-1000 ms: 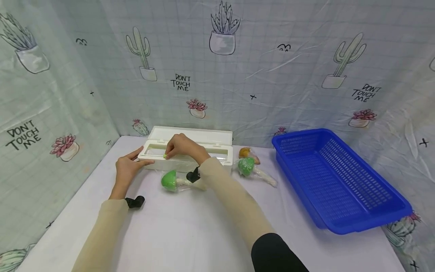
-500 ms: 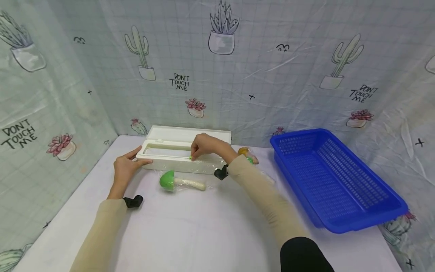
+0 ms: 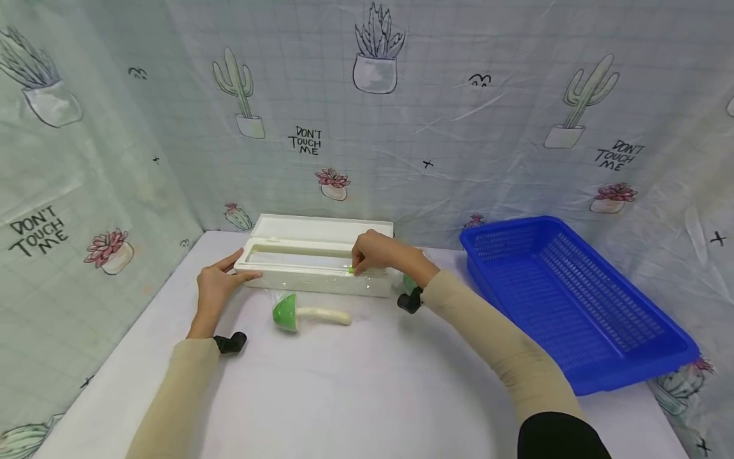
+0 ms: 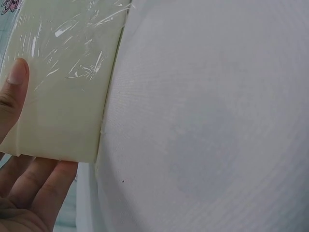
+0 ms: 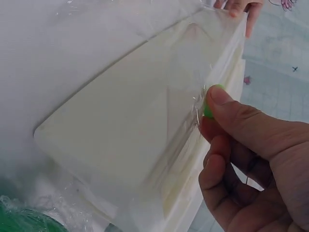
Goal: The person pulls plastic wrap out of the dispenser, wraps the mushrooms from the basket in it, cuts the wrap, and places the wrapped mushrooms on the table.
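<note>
A long white cling film dispenser (image 3: 304,278) lies at the back of the table, its lid (image 3: 321,226) tipped back. My left hand (image 3: 216,284) holds its left end; in the left wrist view the thumb (image 4: 17,77) lies on the front wall, with fingers around the end. My right hand (image 3: 378,252) pinches a small green slide cutter (image 5: 209,108) between thumb and finger, at the front edge near the right end. Clear film (image 5: 188,48) hangs over the front wall. In front lies a toy mushroom (image 3: 285,312) with a green cap and pale stem.
A blue plastic basket (image 3: 476,245) stands on the right of the white-covered table. Another green wrapped thing (image 3: 410,284) shows partly behind the right wrist. A cloth printed with cacti (image 3: 430,127) hangs behind.
My right hand has slid the green cutter rightward along the dispenser's front edge, from near the left end to near the right. My left hand has stayed on the left end.
</note>
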A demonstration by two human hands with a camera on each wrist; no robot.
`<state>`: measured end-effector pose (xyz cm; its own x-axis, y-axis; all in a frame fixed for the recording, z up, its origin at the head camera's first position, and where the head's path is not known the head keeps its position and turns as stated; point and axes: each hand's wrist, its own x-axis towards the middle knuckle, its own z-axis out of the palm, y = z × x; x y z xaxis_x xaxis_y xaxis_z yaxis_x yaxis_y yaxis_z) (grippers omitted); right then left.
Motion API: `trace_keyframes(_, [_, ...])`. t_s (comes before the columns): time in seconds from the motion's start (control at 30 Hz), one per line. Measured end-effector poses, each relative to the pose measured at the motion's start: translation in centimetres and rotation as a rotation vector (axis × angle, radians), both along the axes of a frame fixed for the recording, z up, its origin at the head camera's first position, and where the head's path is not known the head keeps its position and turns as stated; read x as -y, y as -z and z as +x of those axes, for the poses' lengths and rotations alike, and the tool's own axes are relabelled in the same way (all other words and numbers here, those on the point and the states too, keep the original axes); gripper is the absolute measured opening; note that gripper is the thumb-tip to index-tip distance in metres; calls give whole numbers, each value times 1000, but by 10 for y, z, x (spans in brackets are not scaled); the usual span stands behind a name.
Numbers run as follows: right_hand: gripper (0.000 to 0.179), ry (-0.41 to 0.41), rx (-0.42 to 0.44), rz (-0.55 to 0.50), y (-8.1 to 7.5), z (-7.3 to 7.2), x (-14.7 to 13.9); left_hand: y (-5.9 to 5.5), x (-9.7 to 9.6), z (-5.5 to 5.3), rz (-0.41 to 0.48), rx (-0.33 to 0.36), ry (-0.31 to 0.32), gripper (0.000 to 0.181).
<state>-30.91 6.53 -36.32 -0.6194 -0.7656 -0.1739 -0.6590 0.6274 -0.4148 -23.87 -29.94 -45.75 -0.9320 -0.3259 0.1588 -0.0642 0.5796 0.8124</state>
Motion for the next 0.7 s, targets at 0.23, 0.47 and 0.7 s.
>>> trace_keyframes(0.23, [8, -9, -39, -28, 0, 8, -25, 1, -11, -2, 11, -29, 3, 72])
trace_keyframes(0.47, [6, 88, 12, 39, -6, 15, -61, -2, -8, -5, -10, -61, -15, 70])
trace_keyframes(0.7, [7, 80, -39, 13, 1, 19, -63, 2, -1, 0, -11, -65, 8, 70])
